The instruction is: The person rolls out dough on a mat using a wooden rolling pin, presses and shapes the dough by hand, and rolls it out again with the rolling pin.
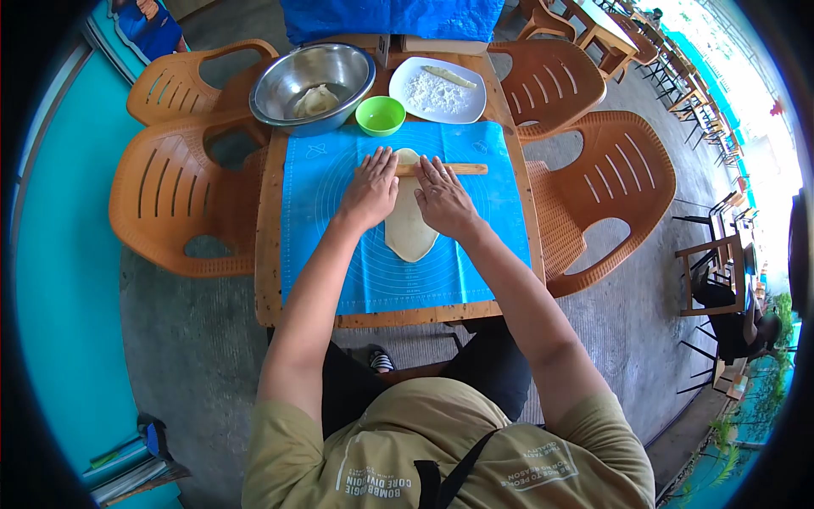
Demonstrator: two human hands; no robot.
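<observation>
Olive shirt at the near end, white print on the front; a striped sandal shows on the floor below. Then the wooden table, blue mat laid on it, printed with circles and a ruler edge.

Pale dough sheet lies on the mat, long and narrow, rounded near end toward the person. Rolling pin lies crosswise over the sheet's far part, right end sticking out past the right hand, left end at the left hand.

Left hand: palm down on the pin, fingers straight and close together, not wrapped round it. Right hand: also flat on the pin, fingers extended, slightly spread, no pinch.

Beyond the pin: small green bowl at the mat's far edge. Metal bowl to its left, dough lump inside. White plate to its right, white powder on it plus a pale dough strip near the far rim. Blue cloth at the table's far end. Orange chairs on both sides.
</observation>
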